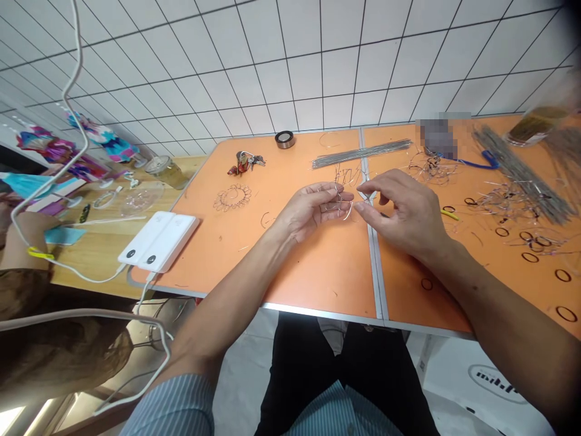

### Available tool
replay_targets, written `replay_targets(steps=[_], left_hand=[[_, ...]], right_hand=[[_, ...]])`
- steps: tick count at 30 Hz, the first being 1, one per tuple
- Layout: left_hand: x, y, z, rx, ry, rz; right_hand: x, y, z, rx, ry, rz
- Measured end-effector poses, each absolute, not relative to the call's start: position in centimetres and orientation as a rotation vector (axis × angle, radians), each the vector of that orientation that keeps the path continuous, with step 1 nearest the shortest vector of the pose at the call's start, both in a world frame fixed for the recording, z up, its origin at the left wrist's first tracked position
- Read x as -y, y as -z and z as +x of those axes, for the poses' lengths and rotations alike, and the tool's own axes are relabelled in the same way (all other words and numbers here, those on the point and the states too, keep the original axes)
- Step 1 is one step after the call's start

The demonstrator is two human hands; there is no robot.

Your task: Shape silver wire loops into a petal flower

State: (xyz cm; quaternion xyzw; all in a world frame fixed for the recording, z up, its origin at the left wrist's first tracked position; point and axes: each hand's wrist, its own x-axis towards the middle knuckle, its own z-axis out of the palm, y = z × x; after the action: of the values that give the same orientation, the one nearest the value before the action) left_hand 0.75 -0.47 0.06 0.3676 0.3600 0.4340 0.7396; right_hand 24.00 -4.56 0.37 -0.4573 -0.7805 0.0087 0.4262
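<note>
My left hand (313, 209) is closed on a small tangle of thin bent wire (341, 207), above the orange table (318, 272). Just right of it is my right hand (403, 212), its thumb and index finger close to the wire's right end. Whether a wire end lies between those fingertips is too small to tell. Behind the hands lies a bundle of straight grey wires (361, 154). A looped wire ring (232, 197) rests on the table to the left.
A tape roll (285, 140) and keys (245, 162) lie at the back. White power banks (158, 241) with cables overlap the table's left edge. Wire piles (508, 203), dark rings (563, 275) and a cup (535, 124) are on the right. Another person's arm (27, 239) shows at far left.
</note>
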Motion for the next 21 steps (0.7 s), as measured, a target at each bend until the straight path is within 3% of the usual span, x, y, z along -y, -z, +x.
replay_targets(steps=[12, 21], left_hand=[[0.7, 0.3, 1.1, -0.749, -0.955, 0.811], [0.9, 0.2, 1.3, -0.782, -0.99, 0.845]], right_hand=[[4.6, 1.2, 22.9, 2.01, 0.277, -1.107], [4.5, 0.9, 22.7, 1.795, 0.107, -1.208]])
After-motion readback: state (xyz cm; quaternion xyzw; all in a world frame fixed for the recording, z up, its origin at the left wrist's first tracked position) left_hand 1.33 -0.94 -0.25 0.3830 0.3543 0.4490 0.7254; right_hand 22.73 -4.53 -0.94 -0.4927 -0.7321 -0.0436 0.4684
